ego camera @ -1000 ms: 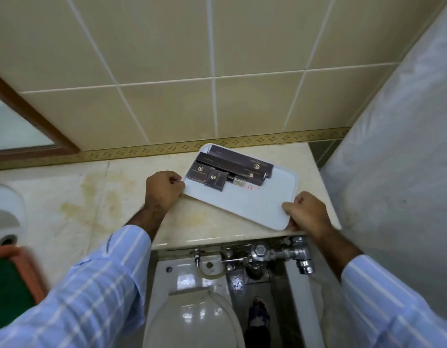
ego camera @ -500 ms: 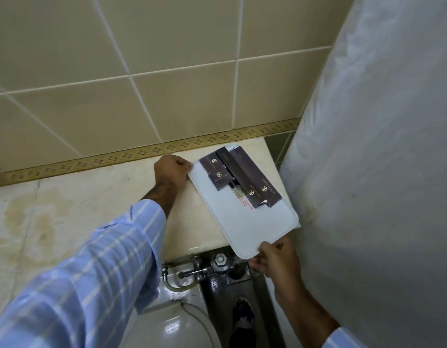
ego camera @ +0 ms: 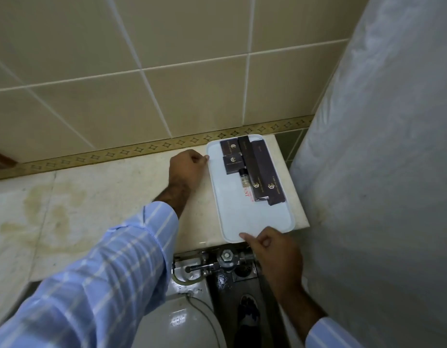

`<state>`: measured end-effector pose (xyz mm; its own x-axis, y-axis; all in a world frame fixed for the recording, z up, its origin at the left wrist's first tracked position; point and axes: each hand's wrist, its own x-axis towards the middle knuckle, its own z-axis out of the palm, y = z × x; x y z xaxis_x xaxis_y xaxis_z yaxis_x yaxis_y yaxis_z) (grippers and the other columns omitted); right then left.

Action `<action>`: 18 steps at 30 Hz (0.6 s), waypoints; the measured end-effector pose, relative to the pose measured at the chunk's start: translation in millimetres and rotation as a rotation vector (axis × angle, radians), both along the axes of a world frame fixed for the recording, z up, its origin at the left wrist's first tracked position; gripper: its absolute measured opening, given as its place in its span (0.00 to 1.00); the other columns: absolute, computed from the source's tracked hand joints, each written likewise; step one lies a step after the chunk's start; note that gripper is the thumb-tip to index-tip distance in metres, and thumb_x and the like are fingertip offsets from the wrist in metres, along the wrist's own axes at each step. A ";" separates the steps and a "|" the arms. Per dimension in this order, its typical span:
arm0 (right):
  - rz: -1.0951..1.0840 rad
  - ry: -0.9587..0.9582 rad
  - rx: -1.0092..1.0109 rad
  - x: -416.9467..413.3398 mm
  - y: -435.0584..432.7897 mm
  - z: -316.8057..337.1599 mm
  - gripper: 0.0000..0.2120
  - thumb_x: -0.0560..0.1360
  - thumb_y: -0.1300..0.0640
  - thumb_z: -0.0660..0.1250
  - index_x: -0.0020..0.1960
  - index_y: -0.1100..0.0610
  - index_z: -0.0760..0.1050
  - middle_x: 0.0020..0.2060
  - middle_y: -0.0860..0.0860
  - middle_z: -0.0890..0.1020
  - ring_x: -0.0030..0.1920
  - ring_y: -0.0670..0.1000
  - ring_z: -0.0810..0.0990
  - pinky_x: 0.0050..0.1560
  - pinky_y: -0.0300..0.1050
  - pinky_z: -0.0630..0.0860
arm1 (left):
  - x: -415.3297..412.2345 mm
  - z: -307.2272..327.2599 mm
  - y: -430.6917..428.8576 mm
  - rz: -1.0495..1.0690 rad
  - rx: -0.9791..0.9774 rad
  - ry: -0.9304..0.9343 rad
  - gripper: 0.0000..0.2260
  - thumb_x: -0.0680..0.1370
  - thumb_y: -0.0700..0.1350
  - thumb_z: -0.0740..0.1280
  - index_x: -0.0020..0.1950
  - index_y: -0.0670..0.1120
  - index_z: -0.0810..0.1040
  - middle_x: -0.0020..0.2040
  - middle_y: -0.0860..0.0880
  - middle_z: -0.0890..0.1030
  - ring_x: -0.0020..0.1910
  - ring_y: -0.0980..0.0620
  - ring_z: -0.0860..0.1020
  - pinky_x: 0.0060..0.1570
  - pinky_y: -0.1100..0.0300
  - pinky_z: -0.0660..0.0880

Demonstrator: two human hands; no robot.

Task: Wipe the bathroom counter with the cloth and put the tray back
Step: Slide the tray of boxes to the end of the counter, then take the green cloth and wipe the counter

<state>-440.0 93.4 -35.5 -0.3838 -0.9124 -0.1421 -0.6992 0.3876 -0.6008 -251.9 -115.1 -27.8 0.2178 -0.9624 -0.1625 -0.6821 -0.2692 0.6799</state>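
Observation:
A white tray (ego camera: 252,217) lies flat on the right end of the beige bathroom counter (ego camera: 104,197), its long side running toward the tiled wall. Several dark brown boxes (ego camera: 257,169) and a small clear bottle (ego camera: 244,180) sit on its far half. My left hand (ego camera: 188,167) is curled against the tray's far left rim. At the tray's near edge, which overhangs the counter front slightly, my right hand (ego camera: 272,249) pinches the rim. No cloth is in view.
Yellowish stains mark the counter's left part (ego camera: 49,217). A pale grey wall (ego camera: 380,172) stands just beyond the counter's right end. Below the counter front are a chrome flush valve (ego camera: 225,257) and a white toilet (ego camera: 177,322). Tiles with a patterned border (ego camera: 142,149) back the counter.
Both hands have turned the tray from lying slantwise to lengthwise toward the wall and shifted it to the counter's right end. The view has swung right.

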 end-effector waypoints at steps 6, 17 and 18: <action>0.410 0.311 -0.172 15.1 -87.1 43.1 0.34 0.77 0.31 0.60 0.73 0.54 0.71 0.71 0.54 0.75 0.74 0.57 0.69 0.70 0.56 0.68 | 58.7 22.4 43.3 -0.335 -0.108 -0.428 0.33 0.81 0.64 0.60 0.80 0.45 0.66 0.80 0.44 0.67 0.79 0.43 0.64 0.76 0.48 0.61; 0.882 0.403 -0.172 226.7 -120.6 74.1 0.44 0.76 0.27 0.51 0.83 0.51 0.49 0.83 0.58 0.52 0.82 0.62 0.46 0.78 0.64 0.52 | 273.5 65.3 134.1 -0.059 0.036 -0.540 0.41 0.79 0.71 0.52 0.85 0.49 0.47 0.85 0.49 0.45 0.84 0.47 0.43 0.79 0.37 0.43; 0.919 0.361 -0.165 254.2 -115.5 75.0 0.44 0.76 0.27 0.53 0.83 0.50 0.47 0.83 0.58 0.50 0.82 0.62 0.44 0.77 0.65 0.52 | 297.3 65.1 148.3 -0.042 0.062 -0.550 0.41 0.79 0.71 0.52 0.85 0.50 0.46 0.85 0.50 0.43 0.84 0.47 0.41 0.79 0.36 0.42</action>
